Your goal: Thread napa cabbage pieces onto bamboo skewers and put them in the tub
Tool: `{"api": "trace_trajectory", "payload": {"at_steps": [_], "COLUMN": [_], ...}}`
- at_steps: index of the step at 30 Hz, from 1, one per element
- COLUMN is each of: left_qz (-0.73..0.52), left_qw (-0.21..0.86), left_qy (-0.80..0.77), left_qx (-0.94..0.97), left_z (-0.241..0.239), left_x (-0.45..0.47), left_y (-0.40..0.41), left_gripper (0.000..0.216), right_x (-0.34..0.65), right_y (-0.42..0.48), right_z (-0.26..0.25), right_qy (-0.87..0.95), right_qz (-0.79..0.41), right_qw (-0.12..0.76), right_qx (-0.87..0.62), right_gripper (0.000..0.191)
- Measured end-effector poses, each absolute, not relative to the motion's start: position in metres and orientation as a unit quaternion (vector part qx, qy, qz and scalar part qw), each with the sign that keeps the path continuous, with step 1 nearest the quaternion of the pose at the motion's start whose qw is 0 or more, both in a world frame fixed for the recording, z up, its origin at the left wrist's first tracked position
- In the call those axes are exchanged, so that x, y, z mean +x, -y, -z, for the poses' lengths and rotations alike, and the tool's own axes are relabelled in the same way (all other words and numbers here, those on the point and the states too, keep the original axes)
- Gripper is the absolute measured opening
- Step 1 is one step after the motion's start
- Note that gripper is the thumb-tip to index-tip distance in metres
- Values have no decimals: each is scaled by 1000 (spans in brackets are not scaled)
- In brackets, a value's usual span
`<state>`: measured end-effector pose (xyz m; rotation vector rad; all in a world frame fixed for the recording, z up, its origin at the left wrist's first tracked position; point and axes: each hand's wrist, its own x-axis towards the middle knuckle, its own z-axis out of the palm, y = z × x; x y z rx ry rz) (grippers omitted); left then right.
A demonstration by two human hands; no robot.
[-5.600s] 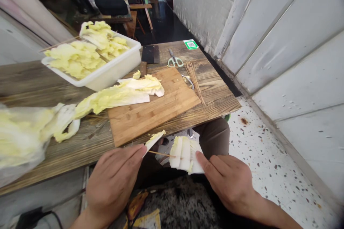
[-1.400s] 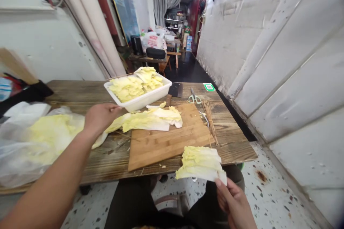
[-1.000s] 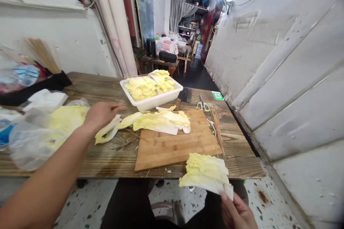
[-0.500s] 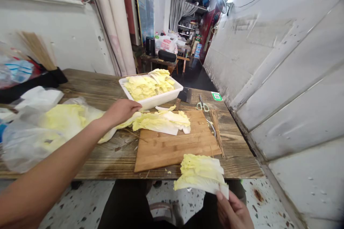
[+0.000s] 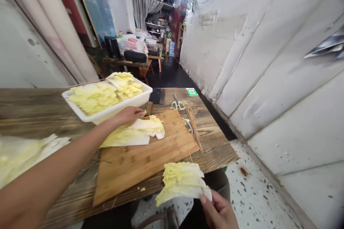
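In my right hand (image 5: 219, 209), thumb and fingers pinch the white stem end of a few layered napa cabbage leaves (image 5: 182, 182), held out over the table's front edge. My left hand (image 5: 130, 115) reaches over the back of the wooden cutting board (image 5: 139, 161). Its fingers are closed on a small cabbage piece (image 5: 144, 113), of which only a yellow edge shows. Just under that hand, larger cabbage leaves (image 5: 134, 136) lie on the board. Behind my left forearm stands a white plastic tub (image 5: 126, 106) heaped with cut cabbage (image 5: 98, 96).
Scissors (image 5: 177, 104) and a bundle of thin bamboo skewers (image 5: 194, 128) lie right of the board, with a curved metal tool (image 5: 189, 124) between board and skewers. A dark flat blade (image 5: 157, 96) rests behind. More cabbage (image 5: 27, 150) sits far left. A wall (image 5: 268, 78) runs along the right.
My left hand has moved from the tub's near corner to the small cabbage piece at the board's back edge and closed on it. The view has turned right; my right hand keeps its leaves.
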<state>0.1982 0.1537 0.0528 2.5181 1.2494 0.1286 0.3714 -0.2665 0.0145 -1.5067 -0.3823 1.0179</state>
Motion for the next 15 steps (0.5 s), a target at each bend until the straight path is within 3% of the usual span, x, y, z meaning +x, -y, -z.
{"api": "trace_trajectory", "payload": {"at_steps": [4, 9, 13, 15], "left_qz": [-68, -29, -43, -59], "left_qw": [130, 146, 135, 120], "left_qy": [-389, -331, -331, -333], "left_qx": [909, 932, 933, 933], "left_z": [-48, -47, -49, -47], "left_x": [200, 186, 179, 179], "left_y": [-137, -114, -106, -104], "left_gripper": [63, 69, 84, 92], "right_x": [377, 379, 379, 379], "right_y": [263, 259, 258, 253], "right_z": [-5, -10, -21, -21], "right_qy": [175, 207, 330, 458], "right_qz": [-437, -387, -166, -29], "right_qw": [601, 623, 609, 547], "right_qx": [-646, -647, -702, -700], "right_gripper": [49, 43, 27, 33]}}
